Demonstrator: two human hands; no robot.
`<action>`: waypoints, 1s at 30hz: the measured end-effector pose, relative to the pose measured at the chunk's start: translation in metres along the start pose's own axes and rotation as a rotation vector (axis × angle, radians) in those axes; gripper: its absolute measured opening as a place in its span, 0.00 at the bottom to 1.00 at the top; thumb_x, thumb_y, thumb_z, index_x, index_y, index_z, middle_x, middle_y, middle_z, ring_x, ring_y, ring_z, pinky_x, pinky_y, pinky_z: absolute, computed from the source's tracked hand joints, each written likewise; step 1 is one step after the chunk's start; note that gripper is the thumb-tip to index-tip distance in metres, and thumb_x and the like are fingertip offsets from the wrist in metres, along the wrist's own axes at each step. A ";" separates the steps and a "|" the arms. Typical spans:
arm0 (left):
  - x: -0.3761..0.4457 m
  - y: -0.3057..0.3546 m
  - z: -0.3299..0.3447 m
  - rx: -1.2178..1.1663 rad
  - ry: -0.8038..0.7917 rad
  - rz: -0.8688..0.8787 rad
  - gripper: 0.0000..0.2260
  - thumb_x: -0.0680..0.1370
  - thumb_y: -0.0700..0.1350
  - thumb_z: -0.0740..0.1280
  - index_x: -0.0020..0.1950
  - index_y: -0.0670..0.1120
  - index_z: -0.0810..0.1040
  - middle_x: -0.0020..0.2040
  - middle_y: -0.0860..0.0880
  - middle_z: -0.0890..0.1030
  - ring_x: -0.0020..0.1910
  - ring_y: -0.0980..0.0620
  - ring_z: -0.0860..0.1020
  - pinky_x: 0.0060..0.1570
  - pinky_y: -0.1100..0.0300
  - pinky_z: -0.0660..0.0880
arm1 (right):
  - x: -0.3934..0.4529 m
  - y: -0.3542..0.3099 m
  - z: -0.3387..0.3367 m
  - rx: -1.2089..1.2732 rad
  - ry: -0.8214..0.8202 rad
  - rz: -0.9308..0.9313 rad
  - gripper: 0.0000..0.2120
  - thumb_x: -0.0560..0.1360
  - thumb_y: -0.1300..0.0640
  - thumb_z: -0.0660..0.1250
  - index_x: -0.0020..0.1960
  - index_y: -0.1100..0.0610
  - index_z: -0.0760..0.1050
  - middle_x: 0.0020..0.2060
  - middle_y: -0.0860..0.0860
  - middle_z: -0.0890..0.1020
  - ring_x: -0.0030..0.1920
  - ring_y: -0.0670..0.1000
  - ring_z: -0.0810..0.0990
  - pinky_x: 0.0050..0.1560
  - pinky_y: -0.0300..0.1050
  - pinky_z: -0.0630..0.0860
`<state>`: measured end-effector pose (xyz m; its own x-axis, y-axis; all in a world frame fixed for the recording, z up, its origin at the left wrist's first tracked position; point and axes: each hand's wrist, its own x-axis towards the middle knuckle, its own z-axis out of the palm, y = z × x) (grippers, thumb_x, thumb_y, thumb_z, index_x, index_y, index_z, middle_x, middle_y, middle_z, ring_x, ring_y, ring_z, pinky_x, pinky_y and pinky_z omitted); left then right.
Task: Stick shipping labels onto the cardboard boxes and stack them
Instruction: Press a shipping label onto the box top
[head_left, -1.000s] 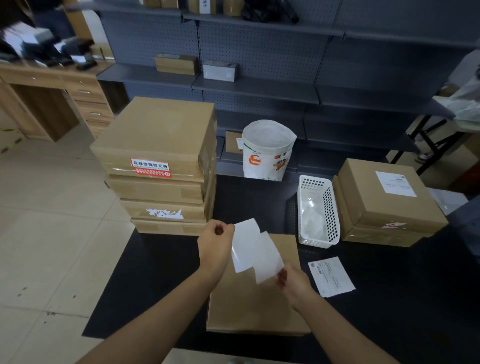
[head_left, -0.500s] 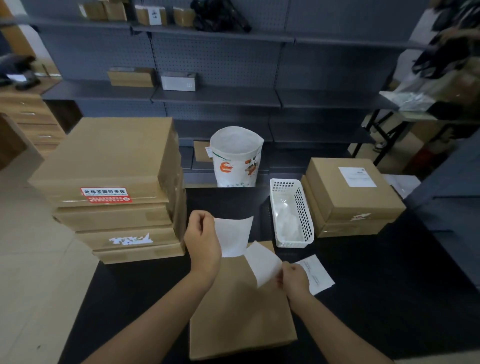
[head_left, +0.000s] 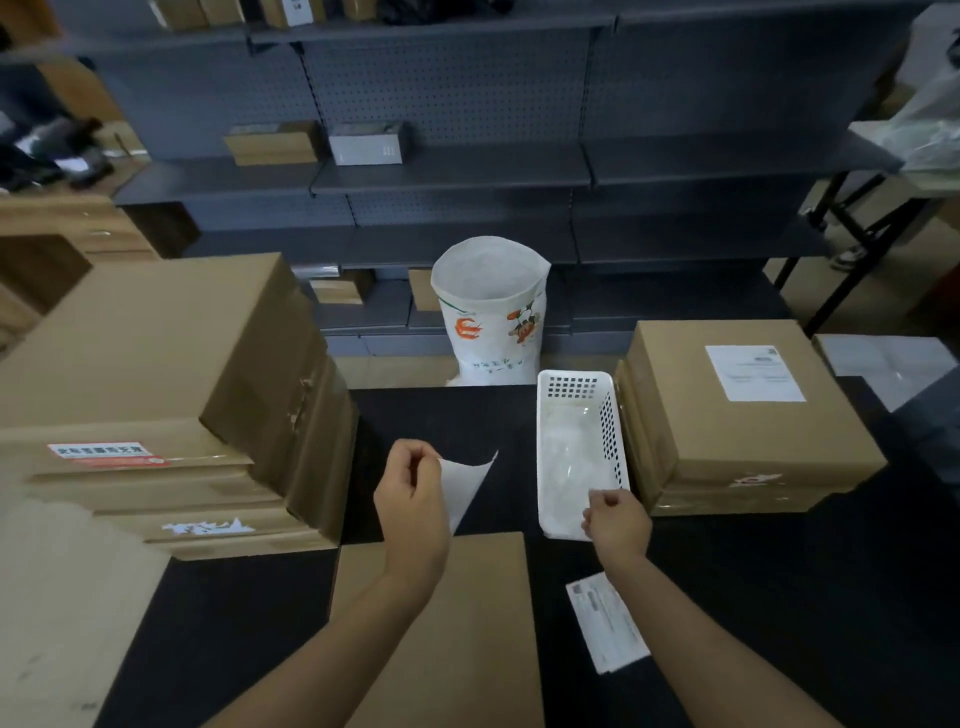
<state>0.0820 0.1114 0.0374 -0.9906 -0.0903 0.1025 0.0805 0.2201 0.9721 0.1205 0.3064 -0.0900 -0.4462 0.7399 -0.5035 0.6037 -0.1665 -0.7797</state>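
A flat cardboard box (head_left: 467, 634) lies on the black table right in front of me, its top bare. My left hand (head_left: 413, 499) pinches a white label sheet (head_left: 467, 483) by its left edge, above the box's far edge. My right hand (head_left: 618, 519) is at the near end of the white basket (head_left: 571, 387), fingers curled, pinching a white backing sheet (head_left: 563, 522) that lies into the basket. Another printed label (head_left: 605, 623) rests on the table beside my right forearm.
A tall stack of several boxes (head_left: 156, 353) stands at the left. At the right a stack of two boxes (head_left: 727, 441) carries a label (head_left: 753, 374) on top. A white bag (head_left: 488, 312) stands behind the table (head_left: 441, 415), with grey shelving beyond.
The two sheets have come apart. My right hand moved right with the backing sheet to the basket. My left hand kept the label and rose slightly toward the far edge of the box.
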 end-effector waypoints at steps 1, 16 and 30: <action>0.000 -0.002 0.007 -0.005 -0.004 -0.010 0.10 0.77 0.36 0.59 0.38 0.47 0.72 0.33 0.57 0.73 0.33 0.62 0.71 0.33 0.74 0.68 | 0.008 0.001 -0.002 -0.073 -0.030 -0.002 0.09 0.78 0.55 0.65 0.45 0.61 0.76 0.38 0.56 0.81 0.39 0.53 0.81 0.45 0.51 0.80; -0.003 -0.014 0.043 0.068 -0.022 -0.110 0.09 0.76 0.36 0.60 0.38 0.46 0.72 0.33 0.57 0.72 0.34 0.60 0.70 0.33 0.73 0.67 | 0.018 -0.009 -0.001 -0.530 0.002 -0.292 0.27 0.81 0.42 0.50 0.36 0.58 0.74 0.35 0.53 0.80 0.36 0.54 0.78 0.36 0.45 0.71; -0.019 -0.019 -0.039 0.072 -0.473 0.050 0.06 0.73 0.41 0.60 0.37 0.47 0.74 0.37 0.51 0.75 0.37 0.54 0.73 0.38 0.67 0.70 | -0.078 -0.025 0.030 0.025 -0.980 0.240 0.25 0.72 0.34 0.63 0.34 0.56 0.76 0.28 0.51 0.75 0.27 0.47 0.71 0.30 0.39 0.67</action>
<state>0.1036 0.0712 0.0253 -0.9285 0.3706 0.0252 0.1379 0.2809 0.9498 0.1200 0.2332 -0.0424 -0.6680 -0.1754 -0.7232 0.7397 -0.2629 -0.6194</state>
